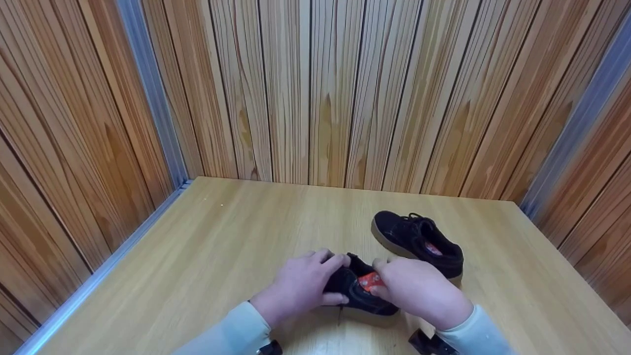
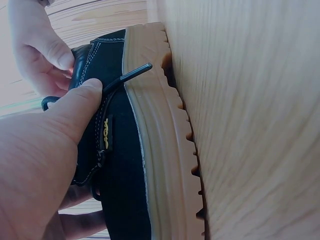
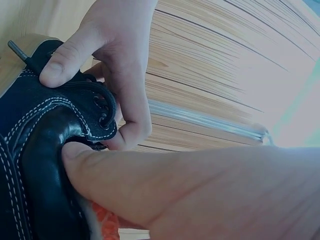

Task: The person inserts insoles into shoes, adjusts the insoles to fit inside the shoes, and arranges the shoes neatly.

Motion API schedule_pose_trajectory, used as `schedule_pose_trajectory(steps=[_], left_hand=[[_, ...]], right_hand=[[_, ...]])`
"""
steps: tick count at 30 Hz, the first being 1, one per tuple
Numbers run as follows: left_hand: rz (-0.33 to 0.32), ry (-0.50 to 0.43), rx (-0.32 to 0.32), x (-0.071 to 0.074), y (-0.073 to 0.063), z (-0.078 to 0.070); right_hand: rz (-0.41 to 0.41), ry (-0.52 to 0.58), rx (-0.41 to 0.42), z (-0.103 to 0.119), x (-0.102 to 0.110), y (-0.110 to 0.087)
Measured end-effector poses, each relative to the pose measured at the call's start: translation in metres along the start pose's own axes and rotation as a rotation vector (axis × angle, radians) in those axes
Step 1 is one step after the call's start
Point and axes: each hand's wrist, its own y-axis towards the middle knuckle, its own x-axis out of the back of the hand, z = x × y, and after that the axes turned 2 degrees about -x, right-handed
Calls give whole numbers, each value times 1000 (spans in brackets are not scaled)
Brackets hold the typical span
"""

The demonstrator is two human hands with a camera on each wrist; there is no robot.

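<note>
A black lace-up shoe (image 1: 366, 301) with white stitching and a thick tan sole (image 2: 165, 150) stands on the table, toe toward the left. My left hand (image 1: 301, 282) grips it over the laced front, the thumb pressing near a loose lace end (image 2: 135, 73). At the shoe's opening my right hand (image 1: 419, 286) pinches a red patterned insole (image 1: 368, 281), its thumb reaching inside the collar (image 3: 45, 170). The right fingers are partly hidden behind the thumb and wrist. Behind the right hand sits a second black shoe (image 1: 402, 235), laces tied.
The wooden tabletop (image 1: 236, 236) stretches to a wood-panelled back wall (image 1: 291, 98). Panelled side walls stand left and right, with a metal rail (image 1: 98, 276) along the left edge. Dark wrist-camera parts (image 1: 431, 342) hang under the sleeves.
</note>
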Motion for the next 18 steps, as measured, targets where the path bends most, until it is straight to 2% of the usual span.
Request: schedule_pose_trajectory(steps=[8,18], left_hand=[[47,-15,17,2,2,1],[36,0,10,2,1,0]], right_hand=[[-34,-42,40,0,6,3],[-35,-59,37,-1,8,2]])
